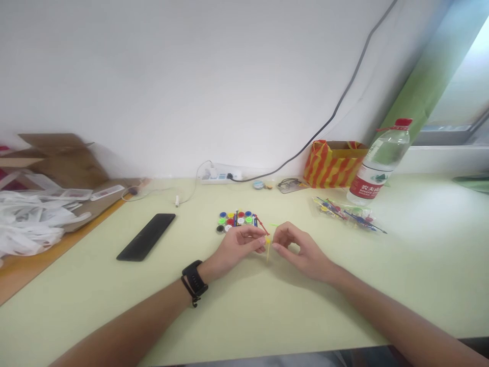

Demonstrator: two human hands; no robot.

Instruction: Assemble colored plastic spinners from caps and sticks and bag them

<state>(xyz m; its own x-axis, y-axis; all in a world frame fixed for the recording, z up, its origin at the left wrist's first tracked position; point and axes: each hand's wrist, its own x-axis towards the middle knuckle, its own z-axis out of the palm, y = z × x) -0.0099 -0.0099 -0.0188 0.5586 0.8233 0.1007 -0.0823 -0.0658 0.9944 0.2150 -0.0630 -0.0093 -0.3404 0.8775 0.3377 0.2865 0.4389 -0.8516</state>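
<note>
Fingers pinched, my left hand (239,248) grips a small yellow plastic piece (268,250) with a thin stem pointing down. Just right of it is my right hand (301,250), its thumb and fingertips brought together beside the yellow piece; I cannot make out what is between them. A thin bright green bit (274,225) shows behind the right fingertips. Beyond my left hand lie several round discs (223,215) in blue, green, red, yellow, white and black, with thin coloured sticks among them. A red stick (262,223) lies at their right side.
A black phone-like slab (146,237) lies to the left. Farther left are a cardboard box (64,158) and white plastic bags (28,219). A power strip (219,176) stands by the wall. At right are bagged coloured parts (347,213), a large water bottle (382,163) and a striped bag (332,165).
</note>
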